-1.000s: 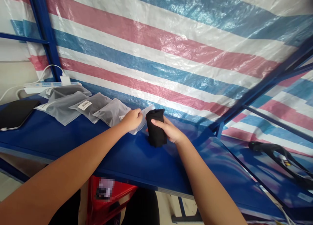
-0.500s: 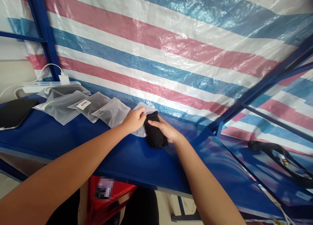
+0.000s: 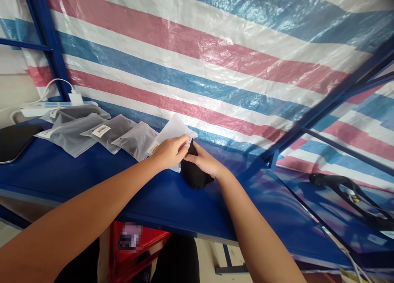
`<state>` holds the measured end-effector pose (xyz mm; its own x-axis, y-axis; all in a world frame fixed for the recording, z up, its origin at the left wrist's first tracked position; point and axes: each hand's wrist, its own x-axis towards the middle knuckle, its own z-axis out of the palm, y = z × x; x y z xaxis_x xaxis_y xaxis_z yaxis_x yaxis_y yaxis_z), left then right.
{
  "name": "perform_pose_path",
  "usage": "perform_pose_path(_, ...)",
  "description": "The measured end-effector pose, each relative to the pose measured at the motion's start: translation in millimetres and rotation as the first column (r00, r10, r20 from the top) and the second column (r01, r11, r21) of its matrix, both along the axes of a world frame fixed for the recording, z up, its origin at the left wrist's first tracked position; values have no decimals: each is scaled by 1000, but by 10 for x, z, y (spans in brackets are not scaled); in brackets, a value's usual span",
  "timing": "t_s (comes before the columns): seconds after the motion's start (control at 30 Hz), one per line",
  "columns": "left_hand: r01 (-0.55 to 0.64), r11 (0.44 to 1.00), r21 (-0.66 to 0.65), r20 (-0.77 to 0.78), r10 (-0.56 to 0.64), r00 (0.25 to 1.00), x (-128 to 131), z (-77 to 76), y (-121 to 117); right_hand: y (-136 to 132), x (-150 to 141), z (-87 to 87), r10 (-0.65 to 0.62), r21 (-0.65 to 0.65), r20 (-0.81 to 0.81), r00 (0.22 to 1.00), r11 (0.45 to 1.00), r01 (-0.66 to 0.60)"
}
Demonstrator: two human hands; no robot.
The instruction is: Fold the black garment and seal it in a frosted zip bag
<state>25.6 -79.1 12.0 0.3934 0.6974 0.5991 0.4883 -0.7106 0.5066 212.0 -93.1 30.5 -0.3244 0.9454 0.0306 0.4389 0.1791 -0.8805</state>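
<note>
My left hand (image 3: 170, 151) is closed on the mouth of a frosted plastic bag (image 3: 171, 130) that stands up behind it over the blue shelf (image 3: 92, 180). My right hand (image 3: 203, 159) grips a folded black cloth (image 3: 193, 176) and holds its upper end at the bag's opening, right against my left fingers. The lower part of the cloth rests on the shelf. Whether any of the cloth is inside the bag is hidden by my fingers.
Several filled frosted bags (image 3: 101, 133) with barcode labels lie in a row to the left. A black tablet (image 3: 15, 139) and a white power strip (image 3: 46, 108) sit at the far left. A black handheld device with a cable (image 3: 338, 184) lies on the right shelf. A striped tarp (image 3: 215, 61) backs the shelf.
The black cloth has tipped from upright toward the bag, and my right hand has pushed its top end to the bag's mouth. The bag now stands up higher behind my left hand.
</note>
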Motion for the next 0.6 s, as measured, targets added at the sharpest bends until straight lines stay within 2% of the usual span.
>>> perform_pose_path(0.2, 14, 1000, -25, -81, -16, 997, 37, 30, -64, 5, 6, -5, -56, -13, -107, 993, 998, 55)
perform_pose_path(0.3, 6, 999, -44, -33, -7, 999, 19, 46, -54, 7, 6, 6, -85, -151, -230, 969, 987, 50)
perform_pose_path(0.4, 6, 998, -64, 1, -5, 1000, -13, 55, -29, 20, 19, 35, -137, -336, -360, 923, 942, 9)
perform_pose_path(0.5, 32, 995, -90, -14, -34, 999, -28, 42, -8, 46, 59, 75, -234, -473, -409, 882, 881, 15)
perform_pose_path(0.6, 23, 995, -93, -58, -29, 998, -24, 0, 18, 75, 110, 116, -327, -538, -424, 845, 841, 56)
